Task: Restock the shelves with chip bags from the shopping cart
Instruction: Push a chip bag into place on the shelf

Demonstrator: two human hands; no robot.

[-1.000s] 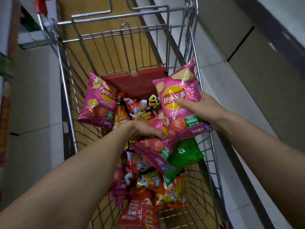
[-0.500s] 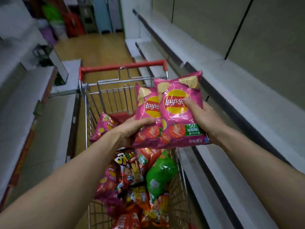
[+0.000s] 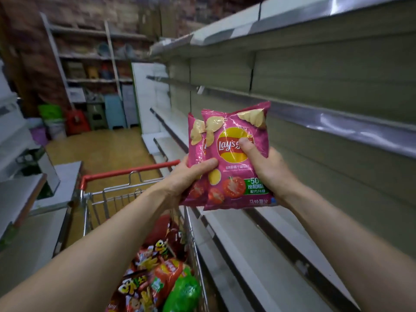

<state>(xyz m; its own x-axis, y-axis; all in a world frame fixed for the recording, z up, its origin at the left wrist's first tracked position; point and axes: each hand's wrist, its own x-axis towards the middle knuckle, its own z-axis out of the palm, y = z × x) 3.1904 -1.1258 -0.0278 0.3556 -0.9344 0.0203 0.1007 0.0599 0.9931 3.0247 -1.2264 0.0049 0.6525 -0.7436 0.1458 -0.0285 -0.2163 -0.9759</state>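
Two at a time: holds a pair of pink chip bags, front bag (image 3: 234,190) overlapping rear bag (image 3: 195,136), upright and raised above the shopping cart (image 3: 126,171), just in front of the shelves; grips the rear bag with the left hand (image 3: 191,176), thumb laid across the front bag's lower face; clamps the front bag with the right hand (image 3: 267,170), thumb pressed on the yellow logo and palm wrapped round the right edge; fans the two like cards with labels facing the holder, probably for setting both down face-front in one move; looks early in the job, judging by the heap of snack bags (image 3: 157,278) piled in the cart below.

Stands close beside the shelving on the right; puts the bags' top corners level with the grey metal lip of the middle shelf (image 3: 337,122) and their bottom seams above the white lower shelf (image 3: 258,244); leaves open air rightward toward both boards; calls, likely, for a short swing right; risks catching a crinkled corner on that jutting lip; brushes near the cart's wire rim on the left side, so little slack there.
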